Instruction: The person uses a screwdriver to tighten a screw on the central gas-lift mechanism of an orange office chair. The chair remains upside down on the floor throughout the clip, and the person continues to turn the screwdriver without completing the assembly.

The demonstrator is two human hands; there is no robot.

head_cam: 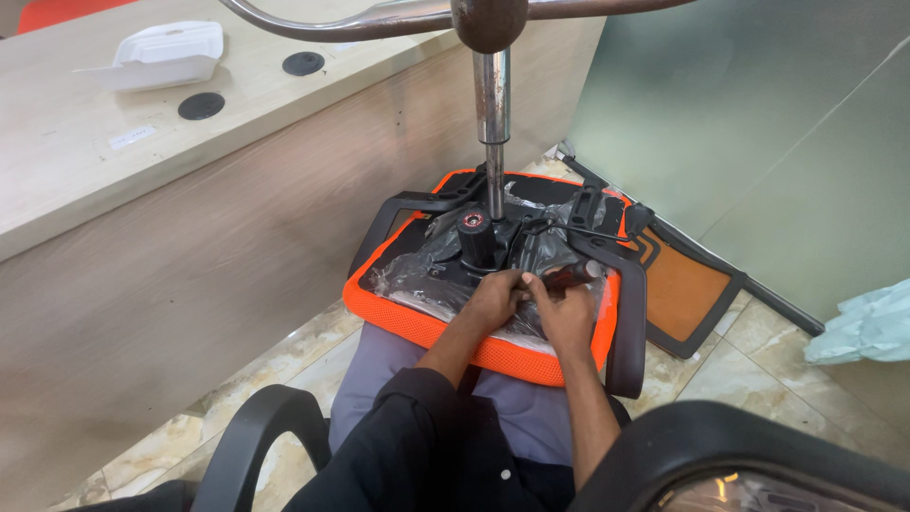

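An upside-down orange office chair seat (417, 322) rests on my lap, its underside wrapped in clear plastic. A black metal mechanism (517, 242) is fixed in the middle, with a chrome gas-lift column (492, 104) rising from it. My left hand (493, 299) presses on the mechanism's near edge, fingers curled around a small part. My right hand (566, 308) grips a dark-handled screwdriver (573, 274), its tip meeting the mechanism beside my left fingers. Black armrests (628, 322) flank the seat.
A wooden desk (142, 190) stands close on the left, with a white foam box (156, 55) on top. An orange mesh backrest (682, 289) lies on the tiled floor to the right, below a glass partition (758, 123). Black chair arms (256, 436) frame my legs.
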